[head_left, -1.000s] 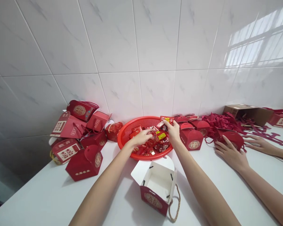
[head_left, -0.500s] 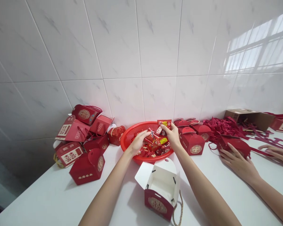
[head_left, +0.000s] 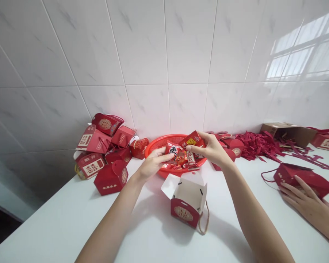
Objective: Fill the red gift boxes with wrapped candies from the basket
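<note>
Left hand: left hand (head_left: 152, 163) pinches the black-character packet (head_left: 173, 149) between thumb and fingers, over the near left part of the basket (head_left: 154, 144).
Right hand: right hand (head_left: 214, 149) pinches the yellow-print packet (head_left: 193, 139), which is tilted, over the right part of the basket. The narrow packet (head_left: 191, 158) lies just below the thumb; whether it is also gripped, cannot tell.
Basket: red, perforated wall, close to the wall (head_left: 145, 47); holds loose red candy (head_left: 180, 157). Number of pieces cannot be told.
Open box: open box (head_left: 182, 211) upright on the table (head_left: 57, 226), just in front of the basket and between the forearms. White inside, flaps spread, dark slots visible. Rope handle (head_left: 207, 219) hangs at its right side and reaches the table.
Left pile: red and pink boxes (head_left: 102, 136) heaped against the wall; front box (head_left: 109, 179) stands at the near edge of the heap. Patterned box (head_left: 139, 147) sits between heap and basket.
Right group: closed boxes (head_left: 234, 146) right of the basket, partly hidden by the right hand.
Back right: ribbon heap (head_left: 259, 146) beside the carton (head_left: 295, 133), which lies with its opening sideways. Far box (head_left: 327, 141) at the frame edge.
Co-worker: co-worker's hand (head_left: 309, 201), fingers spread, rests against the corded box (head_left: 301, 177) on the table.
Wall surface: pale marbled tile, window reflection at upper right.
</note>
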Demonstrator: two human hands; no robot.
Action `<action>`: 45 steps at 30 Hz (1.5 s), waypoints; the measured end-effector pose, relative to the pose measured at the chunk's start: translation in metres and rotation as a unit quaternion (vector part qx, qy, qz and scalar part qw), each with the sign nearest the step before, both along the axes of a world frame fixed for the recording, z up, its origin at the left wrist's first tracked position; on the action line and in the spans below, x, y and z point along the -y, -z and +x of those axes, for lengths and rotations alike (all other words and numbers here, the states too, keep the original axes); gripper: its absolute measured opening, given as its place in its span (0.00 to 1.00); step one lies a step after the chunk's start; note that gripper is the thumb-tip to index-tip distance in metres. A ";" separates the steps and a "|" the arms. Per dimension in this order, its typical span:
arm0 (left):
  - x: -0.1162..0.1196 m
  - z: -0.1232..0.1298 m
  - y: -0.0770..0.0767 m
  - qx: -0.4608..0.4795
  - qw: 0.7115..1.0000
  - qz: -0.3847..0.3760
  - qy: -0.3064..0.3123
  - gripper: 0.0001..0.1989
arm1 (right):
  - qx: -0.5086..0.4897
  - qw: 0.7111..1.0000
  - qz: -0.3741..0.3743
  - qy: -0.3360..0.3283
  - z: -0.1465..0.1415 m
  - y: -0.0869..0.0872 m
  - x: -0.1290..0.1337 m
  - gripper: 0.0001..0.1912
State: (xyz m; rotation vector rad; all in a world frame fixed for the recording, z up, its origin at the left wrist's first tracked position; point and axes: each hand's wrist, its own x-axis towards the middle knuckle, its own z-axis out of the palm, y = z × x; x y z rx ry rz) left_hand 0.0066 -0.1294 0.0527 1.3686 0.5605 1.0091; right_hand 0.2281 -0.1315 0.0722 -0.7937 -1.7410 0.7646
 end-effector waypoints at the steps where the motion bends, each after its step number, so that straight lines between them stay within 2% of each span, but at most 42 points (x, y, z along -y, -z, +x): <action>1: 0.002 -0.001 -0.001 -0.010 1.000 0.005 0.001 0.11 | 0.033 0.999 0.005 -0.005 0.001 -0.001 0.004 0.14; 8: 0.011 -0.009 -0.004 -0.083 0.996 0.026 -0.027 0.05 | 0.185 0.983 -0.005 0.018 -0.001 0.002 0.011 0.19; 10: 0.014 -0.012 -0.005 -0.112 0.992 0.046 -0.040 0.09 | 0.197 0.980 -0.006 0.024 -0.002 0.002 0.012 0.21; 13: 0.017 -0.017 -0.008 -0.157 0.981 0.080 -0.086 0.20 | 0.195 0.980 0.004 0.028 -0.003 0.000 0.015 0.23; 16: 0.018 -0.022 -0.012 -0.168 0.973 0.095 -0.128 0.27 | 0.200 0.980 0.002 0.002 -0.003 -0.002 0.019 0.22; 21: 0.023 -0.025 -0.018 -0.157 0.970 0.131 -0.134 0.25 | 0.290 0.953 -0.030 -0.088 -0.005 0.000 0.021 0.16; 23: 0.025 -0.022 -0.018 -0.154 0.973 0.127 -0.119 0.24 | 0.303 0.948 -0.045 -0.092 -0.006 0.003 0.020 0.12; 25: 0.026 -0.019 -0.016 -0.151 0.980 0.105 -0.075 0.24 | 0.269 0.959 -0.055 -0.069 -0.006 0.006 0.018 0.09; 27: 0.027 -0.016 -0.012 -0.146 0.986 0.083 -0.019 0.23 | 0.212 0.974 -0.058 -0.057 -0.005 0.006 0.017 0.11; 30: 0.027 -0.011 -0.005 -0.152 0.985 0.071 0.037 0.20 | 0.176 0.977 -0.059 -0.105 0.001 -0.001 0.022 0.12; 33: 0.027 -0.007 0.002 -0.167 0.982 0.067 0.050 0.21 | 0.208 0.961 -0.069 -0.171 0.008 -0.011 0.029 0.10; 36: 0.028 -0.002 0.007 -0.169 0.982 0.064 0.057 0.22 | 0.227 0.952 -0.072 -0.194 0.011 -0.017 0.034 0.10; 39: 0.030 0.001 0.008 -0.200 0.975 0.089 0.032 0.23 | 0.208 0.960 -0.082 -0.171 0.010 -0.014 0.032 0.07; 42: 0.033 0.001 0.005 -0.255 0.957 0.137 -0.031 0.27 | 0.223 0.964 -0.062 -0.128 0.009 -0.008 0.029 0.04; 45: 0.038 -0.001 -0.001 -0.293 0.932 0.187 -0.099 0.20 | 0.297 0.948 -0.037 -0.107 0.007 -0.005 0.026 0.04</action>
